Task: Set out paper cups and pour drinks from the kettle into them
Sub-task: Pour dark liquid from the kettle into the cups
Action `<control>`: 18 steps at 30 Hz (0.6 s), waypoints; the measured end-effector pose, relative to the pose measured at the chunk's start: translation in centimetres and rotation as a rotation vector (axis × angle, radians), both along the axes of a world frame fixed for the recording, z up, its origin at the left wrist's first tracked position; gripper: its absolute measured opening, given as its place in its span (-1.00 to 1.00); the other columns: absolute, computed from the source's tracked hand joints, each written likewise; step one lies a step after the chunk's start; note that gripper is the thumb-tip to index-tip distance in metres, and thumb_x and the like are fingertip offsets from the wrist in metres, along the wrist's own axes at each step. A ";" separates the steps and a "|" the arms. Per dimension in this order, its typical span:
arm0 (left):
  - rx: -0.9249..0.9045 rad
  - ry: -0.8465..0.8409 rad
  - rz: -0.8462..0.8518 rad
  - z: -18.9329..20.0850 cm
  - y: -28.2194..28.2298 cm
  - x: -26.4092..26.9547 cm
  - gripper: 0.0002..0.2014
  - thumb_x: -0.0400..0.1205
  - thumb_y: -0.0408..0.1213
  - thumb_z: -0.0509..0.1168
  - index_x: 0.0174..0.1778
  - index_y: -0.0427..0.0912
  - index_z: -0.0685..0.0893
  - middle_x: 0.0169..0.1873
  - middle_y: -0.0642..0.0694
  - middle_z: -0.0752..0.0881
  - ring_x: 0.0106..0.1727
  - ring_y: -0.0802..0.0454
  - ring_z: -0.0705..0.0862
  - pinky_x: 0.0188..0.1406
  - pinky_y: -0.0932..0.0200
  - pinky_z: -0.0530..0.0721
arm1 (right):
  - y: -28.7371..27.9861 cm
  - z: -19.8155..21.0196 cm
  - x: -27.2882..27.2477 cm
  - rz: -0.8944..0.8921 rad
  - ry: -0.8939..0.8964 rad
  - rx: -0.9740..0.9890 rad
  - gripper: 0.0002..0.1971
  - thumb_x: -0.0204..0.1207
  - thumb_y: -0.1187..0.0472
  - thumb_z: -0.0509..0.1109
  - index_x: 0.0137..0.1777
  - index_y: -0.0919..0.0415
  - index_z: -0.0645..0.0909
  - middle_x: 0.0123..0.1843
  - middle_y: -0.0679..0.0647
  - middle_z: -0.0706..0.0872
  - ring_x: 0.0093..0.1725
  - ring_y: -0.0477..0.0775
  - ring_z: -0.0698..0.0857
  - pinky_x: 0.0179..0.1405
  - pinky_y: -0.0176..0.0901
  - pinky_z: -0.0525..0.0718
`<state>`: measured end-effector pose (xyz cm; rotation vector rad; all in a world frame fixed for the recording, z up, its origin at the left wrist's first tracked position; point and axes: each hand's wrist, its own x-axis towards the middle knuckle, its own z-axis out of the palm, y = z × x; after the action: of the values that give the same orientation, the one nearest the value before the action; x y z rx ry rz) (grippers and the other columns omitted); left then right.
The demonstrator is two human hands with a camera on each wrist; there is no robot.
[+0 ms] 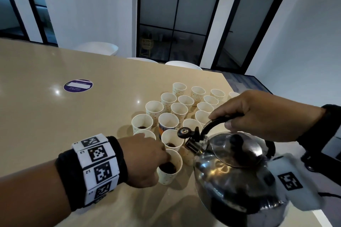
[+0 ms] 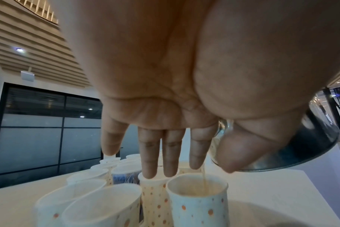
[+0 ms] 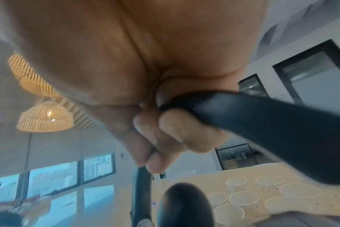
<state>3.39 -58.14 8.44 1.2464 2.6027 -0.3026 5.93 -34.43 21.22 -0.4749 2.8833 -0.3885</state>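
My right hand (image 1: 245, 112) grips the black handle (image 3: 243, 115) of a steel kettle (image 1: 230, 171), which is tilted with its spout (image 1: 191, 144) towards the nearest dotted paper cup (image 1: 170, 173). A thin brown stream (image 2: 204, 176) falls into that cup (image 2: 198, 204), which holds dark liquid. My left hand (image 1: 164, 153) reaches over the cup's left rim with straight fingers (image 2: 151, 161); the thumb (image 2: 233, 156) hovers by the rim. Two cups behind (image 1: 172, 143) (image 1: 142, 125) show dark liquid. Several more cups (image 1: 179, 110) stand in rows beyond.
One cup (image 1: 163, 128) has a blue and orange print. A round purple sticker (image 1: 78, 85) lies on the beige table (image 1: 55, 125) to the left. White chairs (image 1: 99, 48) stand past the far edge. The table's right edge (image 1: 232, 86) runs close to the cups.
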 end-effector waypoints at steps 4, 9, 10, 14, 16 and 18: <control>0.080 -0.006 -0.031 1.2 3.3 -0.1 -0.60 0.62 -0.09 0.23 0.38 -0.02 0.63 0.20 -0.02 0.66 0.11 -0.09 0.68 0.10 -0.07 0.75 | 3.6 1.2 0.9 -0.093 0.034 -0.109 -0.66 0.56 0.31 0.41 0.13 -0.19 0.76 -0.45 -0.57 0.63 -0.36 -0.54 0.61 -0.42 -0.56 0.51; 0.113 0.003 -0.104 1.6 9.5 0.4 -0.52 0.62 -0.09 0.25 0.48 -0.09 0.56 0.22 -0.09 0.63 0.17 -0.16 0.67 0.07 -0.12 0.76 | 8.5 1.4 1.9 -0.209 0.096 -0.203 -0.68 0.54 0.40 0.42 0.11 -0.04 0.78 -0.58 -0.50 0.59 -0.49 -0.51 0.58 -0.56 -0.69 0.40; 0.115 0.011 -0.122 1.7 10.9 0.6 -0.53 0.61 -0.09 0.25 0.46 -0.11 0.57 0.19 -0.11 0.63 0.14 -0.17 0.68 0.05 -0.12 0.76 | 9.7 1.2 2.0 -0.238 0.104 -0.207 -0.68 0.54 0.40 0.42 0.11 -0.03 0.77 -0.59 -0.50 0.58 -0.50 -0.52 0.57 -0.57 -0.69 0.39; 0.115 -0.019 -0.124 0.9 16.0 1.8 -0.59 0.63 -0.01 0.27 0.33 -0.15 0.60 0.10 -0.13 0.62 0.07 -0.16 0.66 -0.05 -0.07 0.72 | 14.7 -0.3 2.7 -0.350 0.137 -0.182 -0.68 0.55 0.32 0.43 0.12 -0.14 0.75 -0.52 -0.59 0.58 -0.47 -0.56 0.56 -0.53 -0.62 0.42; 0.089 -0.063 -0.099 0.1 18.6 2.3 -0.58 0.64 0.07 0.26 0.29 -0.15 0.58 0.10 -0.13 0.60 0.08 -0.15 0.63 -0.16 -0.03 0.62 | 17.3 -1.3 2.9 -0.410 0.155 -0.180 -0.66 0.55 0.30 0.44 0.09 -0.23 0.74 -0.46 -0.62 0.61 -0.43 -0.57 0.56 -0.41 -0.54 0.38; 0.031 -0.135 -0.042 -0.9 20.4 2.3 -0.52 0.64 0.15 0.28 0.31 -0.14 0.55 0.11 -0.13 0.57 0.05 -0.11 0.59 -0.18 0.00 0.55 | 19.1 -2.7 2.7 -0.465 0.159 -0.212 -0.67 0.54 0.32 0.43 0.13 -0.15 0.75 -0.46 -0.50 0.65 -0.42 -0.58 0.56 -0.33 -0.50 0.36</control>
<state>5.73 -37.74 7.52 1.2866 2.4789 -0.1801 8.62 -15.32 18.52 0.1562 3.1054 -0.7635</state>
